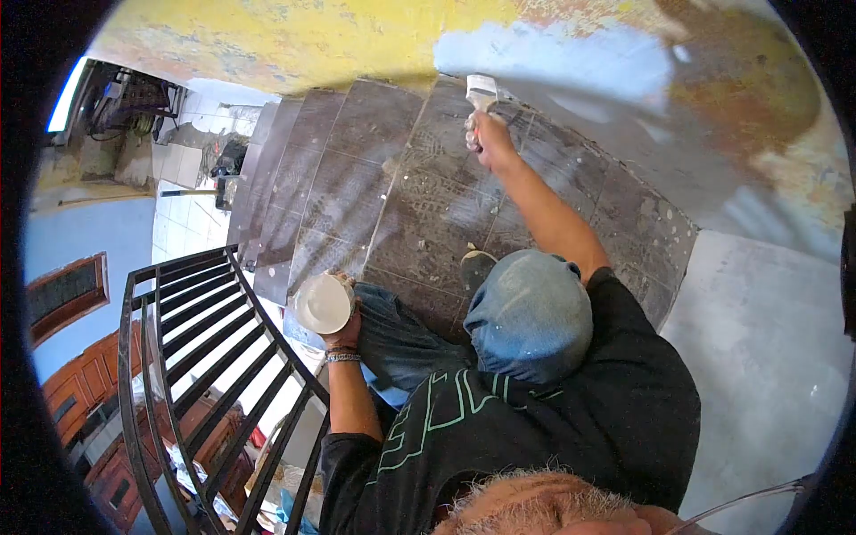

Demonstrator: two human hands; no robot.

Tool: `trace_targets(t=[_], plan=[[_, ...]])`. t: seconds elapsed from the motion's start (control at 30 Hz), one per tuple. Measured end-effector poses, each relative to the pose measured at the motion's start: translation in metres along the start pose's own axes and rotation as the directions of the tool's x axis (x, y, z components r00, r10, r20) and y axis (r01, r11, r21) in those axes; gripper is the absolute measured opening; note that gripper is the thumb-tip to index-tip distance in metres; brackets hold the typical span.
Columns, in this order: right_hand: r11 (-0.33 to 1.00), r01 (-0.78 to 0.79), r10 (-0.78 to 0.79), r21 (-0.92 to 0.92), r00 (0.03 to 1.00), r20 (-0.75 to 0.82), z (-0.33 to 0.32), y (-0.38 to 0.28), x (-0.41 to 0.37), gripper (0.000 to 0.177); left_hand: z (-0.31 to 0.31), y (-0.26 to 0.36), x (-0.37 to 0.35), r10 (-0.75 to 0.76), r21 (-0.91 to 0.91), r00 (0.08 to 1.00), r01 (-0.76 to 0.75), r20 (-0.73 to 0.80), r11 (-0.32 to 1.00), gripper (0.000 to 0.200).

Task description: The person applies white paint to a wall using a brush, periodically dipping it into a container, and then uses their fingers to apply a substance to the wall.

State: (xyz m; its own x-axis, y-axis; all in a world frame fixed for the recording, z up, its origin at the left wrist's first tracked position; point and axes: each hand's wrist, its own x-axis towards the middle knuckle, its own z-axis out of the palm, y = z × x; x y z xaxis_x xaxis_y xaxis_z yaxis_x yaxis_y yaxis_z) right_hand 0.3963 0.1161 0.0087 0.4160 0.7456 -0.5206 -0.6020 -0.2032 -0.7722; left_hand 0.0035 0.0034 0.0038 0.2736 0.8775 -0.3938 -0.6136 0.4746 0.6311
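My right hand point(489, 138) grips the handle of a wide paintbrush point(482, 89), its pale bristles pointing away from me at the foot of the wall. Just beyond the brush, a patch of white paint point(562, 61) covers part of the yellow, worn wall point(294, 40). In my left hand point(346, 332), held beside my knee, is a round white tub point(323, 303). The tub's pale inside shows from above, and my fingers wrap around its side. A bracelet circles my left wrist.
Dark tiled stairs point(374, 125), dusty and spotted, descend to the left. A black metal railing point(223, 357) stands at my left, with a lower floor visible beyond it. A smooth grey surface point(758, 330) lies at right. Wooden doors point(85, 379) show at far left.
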Motion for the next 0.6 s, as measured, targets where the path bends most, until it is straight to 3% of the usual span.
trace_targets(t=[0.07,0.1,0.17,0.2,0.27,0.33,0.4,0.43,0.47,0.53,0.57,0.6], plan=[[0.995,0.103,-0.103,0.002,0.99,-0.094,0.008,-0.017,0.007,0.012,0.002,0.003,0.0,-0.045,-0.232,0.997,0.059,0.064,0.971,0.054],[0.995,0.098,-0.098,0.001,0.991,-0.093,0.011,-0.027,0.008,0.012,0.003,0.004,-0.001,-0.046,-0.232,0.997,0.058,0.059,0.971,0.054],[0.979,0.129,-0.147,0.161,0.983,0.108,0.018,-0.057,0.0,0.013,0.009,0.003,-0.002,-0.054,-0.249,0.998,0.06,0.031,0.967,0.054],[0.979,0.13,-0.148,0.158,0.983,0.106,0.025,-0.07,-0.011,0.013,0.011,0.002,-0.001,-0.055,-0.252,0.998,0.062,0.032,0.966,0.054],[0.93,0.333,-0.355,0.155,0.924,0.145,0.042,-0.084,-0.05,0.015,0.011,0.001,-0.003,-0.034,-0.093,0.992,0.023,-0.119,0.995,0.054],[0.901,0.424,-0.434,0.097,0.891,0.137,0.049,-0.083,-0.062,0.017,0.006,0.001,-0.002,-0.019,-0.023,0.999,0.018,-0.047,1.0,0.053],[0.72,0.692,-0.691,0.056,0.707,0.146,0.047,-0.069,-0.056,0.016,0.002,0.001,0.0,0.002,0.046,1.0,-0.003,0.03,0.999,0.052],[0.697,0.717,-0.708,0.004,0.688,0.163,0.04,-0.062,-0.043,0.017,0.003,0.002,0.001,-0.012,-0.107,0.995,0.022,0.1,0.994,0.052],[0.698,0.716,-0.707,0.004,0.689,0.162,0.03,-0.052,-0.027,0.017,0.004,0.003,0.0,-0.017,-0.255,0.985,0.061,0.17,0.965,0.052],[0.859,0.502,-0.503,-0.098,0.864,0.01,0.006,-0.028,-0.001,0.018,0.003,0.004,0.001,-0.03,-0.298,0.984,0.082,0.175,0.951,0.053],[0.86,0.501,-0.502,-0.098,0.865,0.01,-0.004,-0.011,0.002,0.018,0.002,0.004,0.0,-0.042,-0.339,0.983,0.102,0.179,0.935,0.053],[0.928,0.344,-0.351,-0.144,0.936,-0.024,-0.012,0.004,0.005,0.018,0.002,0.004,-0.001,-0.038,-0.339,0.983,0.099,0.18,0.935,0.053]])
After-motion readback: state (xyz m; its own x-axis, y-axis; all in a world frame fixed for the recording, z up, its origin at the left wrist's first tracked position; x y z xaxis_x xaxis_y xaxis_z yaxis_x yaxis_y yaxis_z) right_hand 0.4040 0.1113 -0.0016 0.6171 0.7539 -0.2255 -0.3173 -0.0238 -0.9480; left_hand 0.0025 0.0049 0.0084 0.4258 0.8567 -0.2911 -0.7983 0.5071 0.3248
